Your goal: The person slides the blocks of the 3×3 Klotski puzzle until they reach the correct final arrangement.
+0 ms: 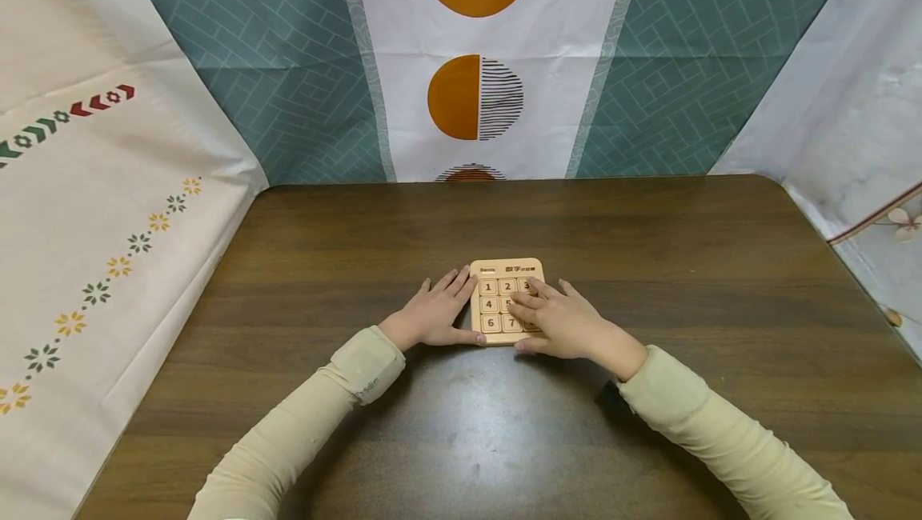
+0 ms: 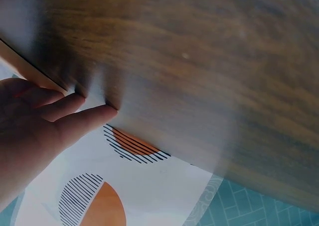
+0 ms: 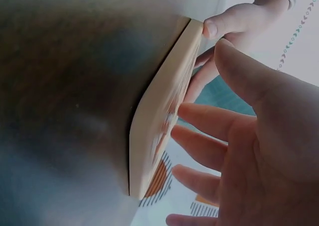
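Note:
A square wooden number puzzle board lies flat near the middle of the table, with numbered tiles set in rows inside its frame. My left hand rests along its left side, fingers extended at the edge and thumb at the near left corner. Over the right part of the board is my right hand, its fingers spread on the tiles and covering some numbers. In the right wrist view, the fingertips of my right hand reach the board's face. Only a sliver of the board shows beside my left hand in the left wrist view.
The brown wooden table has rounded far corners. Behind it hangs a teal and white cloth with orange circles. A patterned white cloth hangs at the left, and a pale one at the right.

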Tool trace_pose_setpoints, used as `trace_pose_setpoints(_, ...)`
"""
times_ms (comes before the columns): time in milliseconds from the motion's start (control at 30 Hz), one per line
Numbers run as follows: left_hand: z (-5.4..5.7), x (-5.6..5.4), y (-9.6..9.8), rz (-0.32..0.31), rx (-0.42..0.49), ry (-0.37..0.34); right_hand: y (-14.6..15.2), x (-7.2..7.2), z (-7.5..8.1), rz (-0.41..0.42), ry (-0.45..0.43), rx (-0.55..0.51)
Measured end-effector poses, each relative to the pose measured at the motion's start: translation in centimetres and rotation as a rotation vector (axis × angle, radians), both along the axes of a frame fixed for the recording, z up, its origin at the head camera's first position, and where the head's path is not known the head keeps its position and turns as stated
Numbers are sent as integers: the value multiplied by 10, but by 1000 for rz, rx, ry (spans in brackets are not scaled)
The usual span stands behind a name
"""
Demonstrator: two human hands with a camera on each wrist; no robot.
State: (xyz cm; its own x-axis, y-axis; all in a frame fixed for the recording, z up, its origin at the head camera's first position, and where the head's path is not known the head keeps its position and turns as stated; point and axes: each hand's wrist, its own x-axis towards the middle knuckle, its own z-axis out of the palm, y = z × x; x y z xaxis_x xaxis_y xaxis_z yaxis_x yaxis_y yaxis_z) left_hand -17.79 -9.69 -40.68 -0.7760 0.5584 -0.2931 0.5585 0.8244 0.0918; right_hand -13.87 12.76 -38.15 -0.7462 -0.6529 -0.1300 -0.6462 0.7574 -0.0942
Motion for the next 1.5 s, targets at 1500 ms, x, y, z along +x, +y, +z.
trace_pose_setpoints(1500, 1, 0, 1, 2, 0, -11, 33, -8, -3, 17, -10, -23)
